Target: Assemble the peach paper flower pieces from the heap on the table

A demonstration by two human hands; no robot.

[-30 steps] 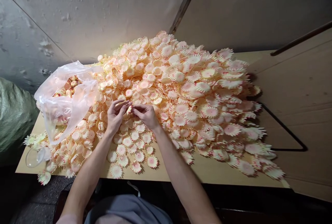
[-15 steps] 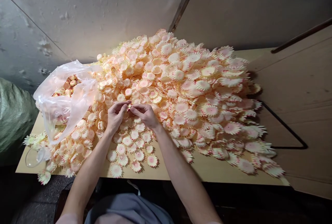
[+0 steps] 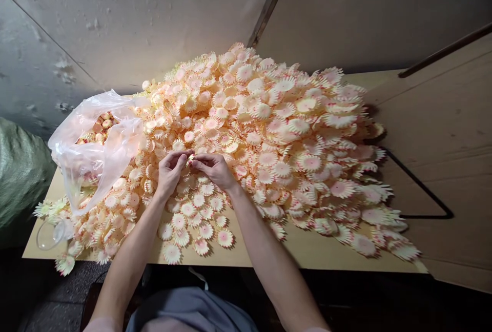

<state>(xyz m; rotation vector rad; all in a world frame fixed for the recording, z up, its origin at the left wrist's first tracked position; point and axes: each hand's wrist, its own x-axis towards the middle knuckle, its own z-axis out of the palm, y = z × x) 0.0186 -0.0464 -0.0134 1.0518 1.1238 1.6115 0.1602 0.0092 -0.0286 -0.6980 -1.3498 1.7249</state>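
A big heap of cream and pink artificial flower heads [image 3: 277, 132] covers a wooden table [image 3: 307, 252]. My left hand [image 3: 170, 170] and my right hand [image 3: 215, 169] meet over the heap's near left part. Their fingertips pinch one small flower piece [image 3: 189, 159] between them; both hands are closed on it. Flat flower heads [image 3: 192, 219] lie spread under my wrists.
A clear plastic bag [image 3: 96, 152] with small flower centres lies open at the left. A clear plastic cup [image 3: 48, 234] lies at the table's near left corner. A green sack [image 3: 21, 173] stands left of the table. Grey wall panels rise behind, cardboard at the right.
Both hands stay together on the small piece; fingers shifted slightly, the left fingers curling in more. The view drifted a little.
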